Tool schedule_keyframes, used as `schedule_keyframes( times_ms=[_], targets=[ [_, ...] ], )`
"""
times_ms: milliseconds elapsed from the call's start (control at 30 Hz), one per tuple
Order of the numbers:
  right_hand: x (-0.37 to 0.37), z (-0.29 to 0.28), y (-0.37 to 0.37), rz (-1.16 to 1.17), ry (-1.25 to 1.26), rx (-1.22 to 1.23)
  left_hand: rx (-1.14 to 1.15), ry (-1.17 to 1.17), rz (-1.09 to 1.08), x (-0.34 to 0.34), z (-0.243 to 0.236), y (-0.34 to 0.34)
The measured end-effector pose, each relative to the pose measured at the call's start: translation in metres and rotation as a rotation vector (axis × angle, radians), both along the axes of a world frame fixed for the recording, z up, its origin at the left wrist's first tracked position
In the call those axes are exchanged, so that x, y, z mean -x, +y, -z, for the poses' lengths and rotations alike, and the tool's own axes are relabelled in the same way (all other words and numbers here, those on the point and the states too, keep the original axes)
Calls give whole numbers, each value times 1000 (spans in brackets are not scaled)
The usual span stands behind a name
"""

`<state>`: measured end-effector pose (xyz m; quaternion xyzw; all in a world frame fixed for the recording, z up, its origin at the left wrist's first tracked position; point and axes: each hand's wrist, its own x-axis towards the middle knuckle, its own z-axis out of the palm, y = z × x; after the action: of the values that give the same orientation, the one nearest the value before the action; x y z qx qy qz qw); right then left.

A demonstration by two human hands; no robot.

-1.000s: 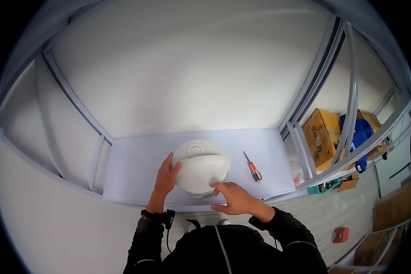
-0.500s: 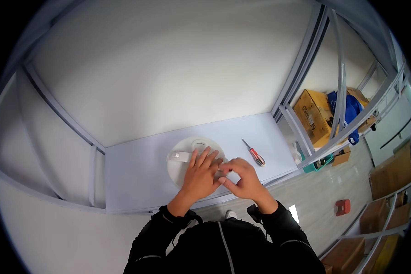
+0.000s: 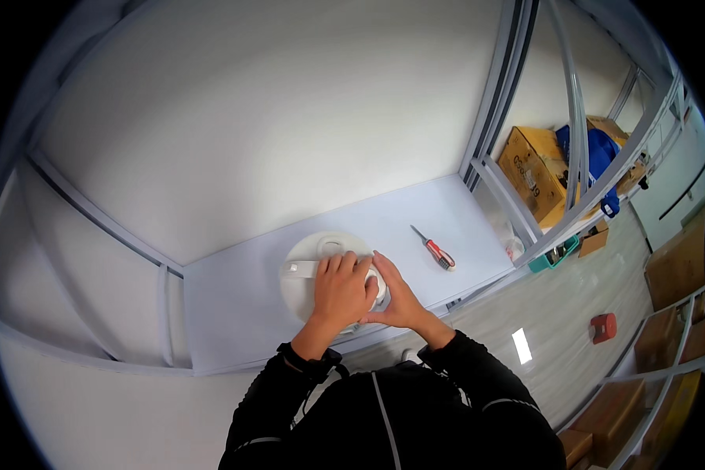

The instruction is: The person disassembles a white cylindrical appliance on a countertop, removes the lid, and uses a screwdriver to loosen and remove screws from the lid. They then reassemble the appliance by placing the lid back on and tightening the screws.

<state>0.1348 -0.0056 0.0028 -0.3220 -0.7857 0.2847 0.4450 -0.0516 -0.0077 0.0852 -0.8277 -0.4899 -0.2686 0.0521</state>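
Note:
A white round, disc-like object point(image 3: 296, 294) lies on the pale grey tabletop, with a raised ring near its far edge. A white bar point(image 3: 301, 269) with a small knob at its left end runs across the disc. My left hand point(image 3: 341, 288) is closed over the right part of this bar, its fingers curled down and their tips partly hidden. Beside it, my right hand point(image 3: 401, 301) is wrapped about the disc's right side, fingers at the far side and thumb near the front. A screwdriver point(image 3: 438, 254) with a red and black handle lies to the right.
Grey metal posts point(image 3: 503, 94) frame the tabletop point(image 3: 235, 313), with a pale wall behind. At the right are a cardboard box point(image 3: 531, 168), a blue bag point(image 3: 599, 160) and a green bin point(image 3: 552, 257). A red stool point(image 3: 603, 327) stands on the floor near shelved boxes.
My right hand has gone from a loose pinch beside the left hand to holding the disc's right side. My left hand's flat, spread fingers have curled over the bar. The view has shifted slightly.

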Motion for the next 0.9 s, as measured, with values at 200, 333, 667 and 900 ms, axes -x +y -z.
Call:
schedule_keyframes(
  times_ms=[200, 333, 667, 900],
  targets=[
    [-10, 15, 6, 23, 51, 86, -15, -11, -97, -12, -3, 4],
    [-19, 31, 10, -23, 115, 196, -45, -16, -164, -19, 4, 10],
    [-23, 24, 13, -27, 99, 134, 73, -14, -200, -23, -6, 13],
    [-44, 0, 24, -176, 80, 246, 130, 11, -181, -21, -14, 8]
  ],
)
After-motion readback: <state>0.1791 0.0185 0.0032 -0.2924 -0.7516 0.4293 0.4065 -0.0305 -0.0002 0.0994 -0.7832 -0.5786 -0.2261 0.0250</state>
